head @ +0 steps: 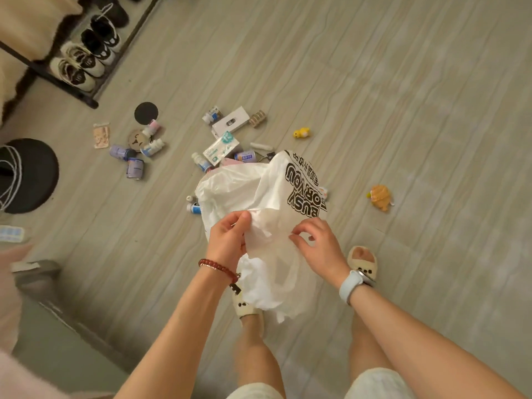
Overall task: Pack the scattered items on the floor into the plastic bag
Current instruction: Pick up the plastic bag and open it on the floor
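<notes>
A white plastic bag [259, 197] printed with black letters hangs crumpled between my two hands, above my slippered feet. My left hand [229, 239] pinches a fold of its film with curled fingers; my right hand [315, 244] pinches the film just beside it. Beyond the bag, scattered items lie on the pale wood-grain floor [403, 96]: small bottles [135, 156], a white box [230, 120], a tissue packet [221, 148], a yellow toy [301, 133] and an orange toy [380, 197]. A shoe rack [83, 53] stands far left
</notes>
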The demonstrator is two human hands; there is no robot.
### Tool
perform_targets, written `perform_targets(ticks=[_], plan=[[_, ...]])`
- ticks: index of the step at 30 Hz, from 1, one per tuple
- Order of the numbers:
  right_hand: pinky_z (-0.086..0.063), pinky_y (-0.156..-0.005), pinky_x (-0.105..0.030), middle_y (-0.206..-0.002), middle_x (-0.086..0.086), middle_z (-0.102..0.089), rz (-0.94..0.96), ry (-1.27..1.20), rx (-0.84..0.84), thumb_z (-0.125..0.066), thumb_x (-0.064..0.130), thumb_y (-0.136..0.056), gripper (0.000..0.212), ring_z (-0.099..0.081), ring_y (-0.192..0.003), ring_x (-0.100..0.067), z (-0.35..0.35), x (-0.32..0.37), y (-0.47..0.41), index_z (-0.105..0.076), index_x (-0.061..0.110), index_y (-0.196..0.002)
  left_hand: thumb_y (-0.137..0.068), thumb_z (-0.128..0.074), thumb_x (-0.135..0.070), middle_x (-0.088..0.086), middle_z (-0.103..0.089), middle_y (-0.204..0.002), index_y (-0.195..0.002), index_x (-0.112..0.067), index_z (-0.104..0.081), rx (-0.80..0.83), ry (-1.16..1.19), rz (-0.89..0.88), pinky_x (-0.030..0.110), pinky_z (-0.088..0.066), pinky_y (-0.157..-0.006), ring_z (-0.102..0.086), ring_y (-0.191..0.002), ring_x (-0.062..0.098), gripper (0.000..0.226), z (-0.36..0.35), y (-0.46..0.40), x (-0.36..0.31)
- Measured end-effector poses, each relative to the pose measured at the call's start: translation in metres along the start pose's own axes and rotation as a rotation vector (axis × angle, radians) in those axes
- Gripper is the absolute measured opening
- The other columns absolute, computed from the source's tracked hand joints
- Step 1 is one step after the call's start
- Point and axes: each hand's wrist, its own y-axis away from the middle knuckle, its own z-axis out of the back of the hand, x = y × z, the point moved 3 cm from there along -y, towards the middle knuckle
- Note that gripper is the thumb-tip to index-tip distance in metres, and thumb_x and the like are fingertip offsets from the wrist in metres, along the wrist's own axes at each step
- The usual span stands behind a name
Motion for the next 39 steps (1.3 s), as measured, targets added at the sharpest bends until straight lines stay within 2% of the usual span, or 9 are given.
perform_targets(ticks=[7,11,15,20,23,25,28,34,39], plan=[[-0.034,-0.089,-0.018,-0.106,-0.002,-0.062,0.239,0.116,0.238,-0.051,0.022,-0.085,0.021,-0.053,-0.106,-0.018,0.069,-0.040,-0.060,-0.062,0.010,-0.098,-0.093,-0.041,-0.013,0.000,-0.049,-0.068,-0.071,-0.023,-0.054,-0.476,-0.042,-0.105,0.029,-0.039,-0.062,-0.046,-0.067,0.018,0.027,-0.065,-0.039,0.029],[-0.045,-0.095,-0.031,-0.113,-0.002,-0.064,0.240,0.086,0.203,-0.052,0.023,-0.085,0.028,-0.057,-0.109,-0.018,0.088,-0.070,-0.082,-0.065,0.013,-0.108,-0.093,-0.043,-0.009,0.004,-0.054,-0.072,-0.073,-0.016,-0.056,-0.415,0.279,0.052,0.029,-0.042,-0.059,-0.050,-0.065,0.017,0.025,-0.100,-0.057,0.055],[-0.044,-0.098,-0.034,-0.118,-0.001,-0.062,0.226,0.031,0.236,-0.060,0.022,-0.086,0.029,-0.053,-0.113,-0.015,0.073,-0.085,-0.099,-0.064,0.018,-0.114,-0.092,-0.046,-0.014,0.001,-0.055,-0.072,-0.069,-0.019,-0.056,-0.404,0.260,-0.001,0.031,-0.039,-0.063,-0.048,-0.069,0.015,0.027,-0.106,-0.073,0.080],[-0.021,-0.099,-0.003,-0.117,0.006,-0.050,0.323,0.067,0.285,-0.060,0.033,-0.079,0.042,-0.039,-0.114,-0.004,0.029,-0.106,-0.118,-0.059,0.024,-0.120,-0.095,-0.041,-0.023,-0.005,-0.046,-0.068,-0.066,-0.022,-0.049,-0.485,0.035,-0.179,0.027,-0.036,-0.062,-0.041,-0.065,0.009,0.029,-0.100,-0.102,0.109],[-0.015,-0.096,0.006,-0.122,0.004,-0.050,0.363,0.109,0.338,-0.062,0.030,-0.082,0.041,-0.036,-0.115,-0.001,-0.005,-0.142,-0.142,-0.057,0.022,-0.122,-0.087,-0.048,-0.041,-0.016,-0.051,-0.077,-0.083,-0.028,-0.055,-0.451,-0.154,-0.309,0.022,-0.038,-0.067,-0.044,-0.069,0.004,0.015,-0.091,-0.134,0.136],[-0.017,-0.097,0.002,-0.128,0.003,-0.049,0.380,0.156,0.396,-0.062,0.027,-0.085,0.041,-0.038,-0.120,-0.004,-0.030,-0.175,-0.161,-0.054,0.022,-0.125,-0.084,-0.061,-0.031,-0.022,-0.054,-0.082,-0.090,-0.025,-0.058,-0.434,-0.346,-0.386,0.011,-0.036,-0.068,-0.046,-0.069,0.001,0.009,-0.084,-0.164,0.164],[-0.021,-0.102,-0.011,-0.129,-0.001,-0.050,0.476,0.234,0.443,-0.059,0.032,-0.085,0.043,-0.040,-0.123,-0.011,-0.069,-0.225,-0.189,-0.053,0.019,-0.126,-0.083,-0.063,-0.024,-0.019,-0.046,-0.062,-0.079,-0.018,-0.058,-0.513,-0.497,-0.400,0.003,-0.035,-0.058,-0.044,-0.057,0.000,0.009,-0.076,-0.217,0.210],[-0.037,-0.102,-0.036,-0.123,-0.009,-0.053,0.817,0.612,0.405,-0.045,0.058,-0.076,0.067,-0.034,-0.117,-0.015,-0.129,-0.319,-0.233,-0.043,0.016,-0.127,-0.089,-0.056,-0.021,-0.014,-0.048,-0.062,-0.081,-0.014,-0.058,-0.713,-0.302,-0.459,0.005,-0.034,-0.054,-0.045,-0.056,-0.004,0.011,-0.062,-0.331,0.278],[-0.017,-0.105,-0.047,-0.135,-0.007,-0.048,0.904,0.822,0.259,-0.037,0.066,-0.069,0.085,-0.028,-0.128,-0.022,-0.146,-0.353,-0.249,-0.029,0.016,-0.137,-0.090,-0.053,-0.017,-0.017,-0.047,-0.069,-0.085,-0.013,-0.054,-0.727,-0.213,-0.608,0.004,-0.034,-0.058,-0.047,-0.061,-0.008,0.006,-0.063,-0.383,0.290]])
